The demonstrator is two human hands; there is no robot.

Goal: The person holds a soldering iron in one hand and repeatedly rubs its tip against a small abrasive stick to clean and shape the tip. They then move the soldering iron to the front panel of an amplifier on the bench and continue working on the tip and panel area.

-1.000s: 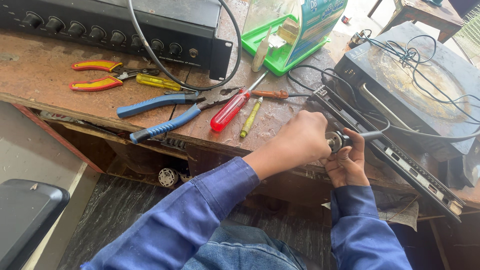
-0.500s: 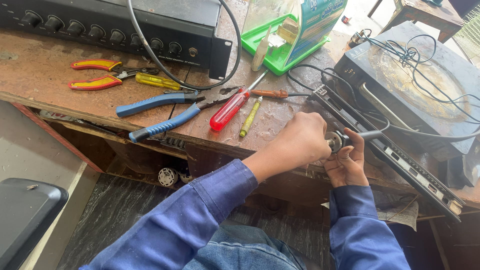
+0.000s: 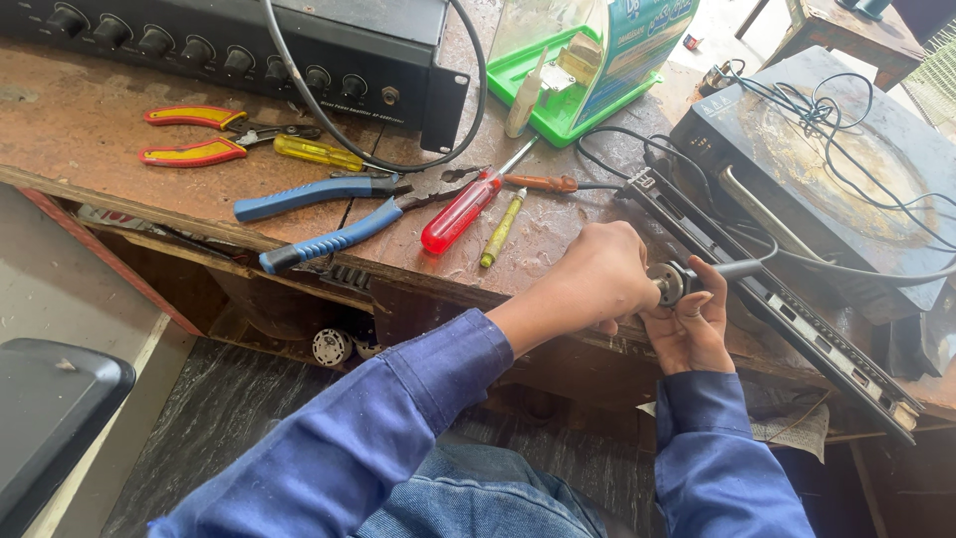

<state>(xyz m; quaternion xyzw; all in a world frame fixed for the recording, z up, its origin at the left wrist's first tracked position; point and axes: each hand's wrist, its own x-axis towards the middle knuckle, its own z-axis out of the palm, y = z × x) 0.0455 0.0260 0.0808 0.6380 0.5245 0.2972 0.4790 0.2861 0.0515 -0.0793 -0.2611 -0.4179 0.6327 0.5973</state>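
Head view shows my left hand (image 3: 605,271) and right hand (image 3: 692,324) both squeezing a small round metal plug (image 3: 668,282) at the table edge (image 3: 438,284), where it could slip and fall.

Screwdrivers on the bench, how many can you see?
3 for sure: a yellow-handled screwdriver beside the red-and-yellow pliers, a red clear-handled screwdriver mid-bench, and a small yellow-green screwdriver right of it. Others may be hidden.

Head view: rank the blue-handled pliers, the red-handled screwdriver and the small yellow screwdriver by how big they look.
1. blue-handled pliers, clearly largest.
2. red-handled screwdriver.
3. small yellow screwdriver, smallest.
All three lie side by side on the bench, so nearness hardly skews this.
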